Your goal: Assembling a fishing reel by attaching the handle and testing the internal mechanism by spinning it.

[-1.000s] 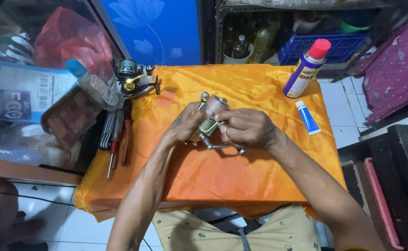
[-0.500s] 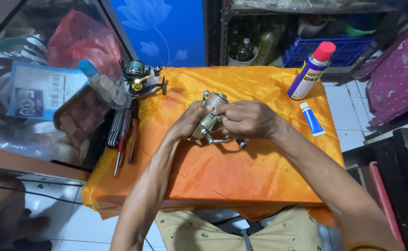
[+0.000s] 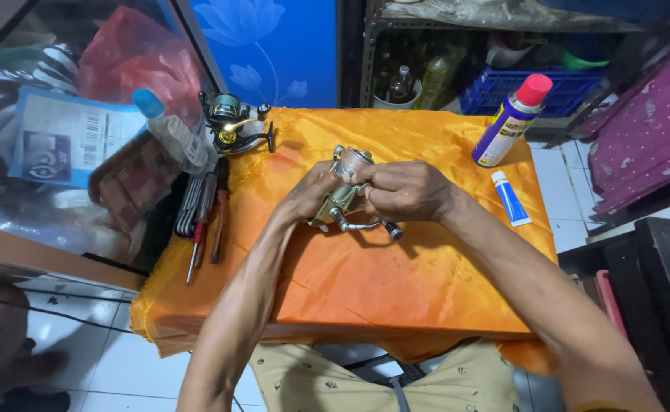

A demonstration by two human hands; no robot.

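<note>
Roughly, table edges: the orange cloth point(image 3: 365, 282) covers a small table; its front edge runs just above the person's lap, its left edge drops off beside the screwdrivers point(image 3: 201, 217), its right edge lies just past the small blue-and-white tube point(image 3: 511, 200).
Open room: the widest bare stretch of cloth is in front of the hands, toward the lap; a narrower bare strip lies between the hands and the spray can point(image 3: 512, 120) at the far right corner.
Crowded side: the far left corner holds a second fishing reel point(image 3: 232, 128) and a clear bottle with a blue cap point(image 3: 168, 131), close to the glass case at the left.
Reel position: the fishing reel point(image 3: 344, 200) is held over the middle of the cloth, slightly toward the far edge.
Reel look: metallic, pale gold body, round silvery spool at the far end, a bent crank handle with a dark knob sticking out toward the near right.
Left hand point(image 3: 310, 194): fingers closed around the reel's body from the left.
Right hand point(image 3: 405, 191): fingers curled and clamped over the reel's top and right side.
Hidden: most of the reel's body is covered by both hands; whether it touches the cloth cannot be told.
Cut off: both elbows leave the bottom of the view.
</note>
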